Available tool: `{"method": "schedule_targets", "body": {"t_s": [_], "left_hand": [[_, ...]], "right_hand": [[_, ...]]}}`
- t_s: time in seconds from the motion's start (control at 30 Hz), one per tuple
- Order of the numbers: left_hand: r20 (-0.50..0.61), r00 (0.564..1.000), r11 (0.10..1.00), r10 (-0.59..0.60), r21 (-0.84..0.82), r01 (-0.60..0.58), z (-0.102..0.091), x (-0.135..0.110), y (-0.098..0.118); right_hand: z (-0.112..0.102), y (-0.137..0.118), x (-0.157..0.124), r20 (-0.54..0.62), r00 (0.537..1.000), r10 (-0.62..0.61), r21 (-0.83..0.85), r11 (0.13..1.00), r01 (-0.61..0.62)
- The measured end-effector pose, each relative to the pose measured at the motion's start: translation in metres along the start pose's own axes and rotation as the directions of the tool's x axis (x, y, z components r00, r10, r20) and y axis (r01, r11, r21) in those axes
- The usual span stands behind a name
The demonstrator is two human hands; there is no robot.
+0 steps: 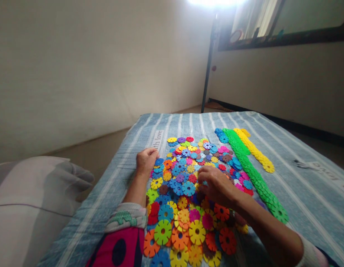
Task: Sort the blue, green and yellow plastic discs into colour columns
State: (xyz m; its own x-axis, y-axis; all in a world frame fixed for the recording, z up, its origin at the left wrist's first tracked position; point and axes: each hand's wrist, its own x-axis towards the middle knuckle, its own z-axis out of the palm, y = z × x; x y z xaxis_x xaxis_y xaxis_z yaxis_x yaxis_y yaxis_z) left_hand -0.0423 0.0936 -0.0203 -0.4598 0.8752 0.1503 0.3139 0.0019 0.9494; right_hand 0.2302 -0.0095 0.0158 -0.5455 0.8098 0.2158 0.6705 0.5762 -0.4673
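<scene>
A heap of colourful plastic snowflake discs (188, 188), round with notched rims and a hole in the middle, spreads over the striped cloth in front of me. At its left edge rests my left hand (146, 161), fingers curled closed beside some blue discs; whatever they may hold is hidden. My right hand (216, 182) reaches into the middle of the heap with its fingers bent down and drawn together among the discs. A bit of blue shows between thumb and fingers, but I cannot tell whether it is gripped.
Right of the heap lies a long row of overlapping green discs (255, 176), with a shorter yellow row (254, 150) beside it and a few blue discs (223, 137) at its far end. The blue striped cloth (105, 202) covers the surface. A lamp stand (209, 66) rises behind; white fabric (29, 207) lies left.
</scene>
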Motion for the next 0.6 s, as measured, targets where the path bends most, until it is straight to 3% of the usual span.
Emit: {"method": "schedule_targets", "body": {"t_s": [0.17, 0.3, 0.4, 0.6], "left_hand": [[0.004, 1.0, 0.999, 0.024, 0.021, -0.024, -0.001, 0.003, -0.003], [0.007, 0.999, 0.999, 0.037, 0.03, -0.037, -0.001, 0.004, -0.004], [0.004, 0.999, 0.998, 0.044, 0.036, -0.044, -0.001, 0.005, -0.004], [0.025, 0.998, 0.995, 0.057, 0.083, -0.059, -0.002, 0.004, -0.003]], "right_hand": [[-0.011, 0.008, 0.005, -0.103, 0.992, 0.069, 0.184, 0.982, -0.049], [-0.022, 0.016, 0.013, -0.165, 0.977, 0.137, 0.213, 0.972, -0.1], [-0.021, 0.017, 0.02, -0.151, 0.979, 0.138, 0.183, 0.977, -0.11], [-0.003, 0.022, 0.037, -0.033, 0.999, 0.02, 0.05, 0.999, -0.018]]}}
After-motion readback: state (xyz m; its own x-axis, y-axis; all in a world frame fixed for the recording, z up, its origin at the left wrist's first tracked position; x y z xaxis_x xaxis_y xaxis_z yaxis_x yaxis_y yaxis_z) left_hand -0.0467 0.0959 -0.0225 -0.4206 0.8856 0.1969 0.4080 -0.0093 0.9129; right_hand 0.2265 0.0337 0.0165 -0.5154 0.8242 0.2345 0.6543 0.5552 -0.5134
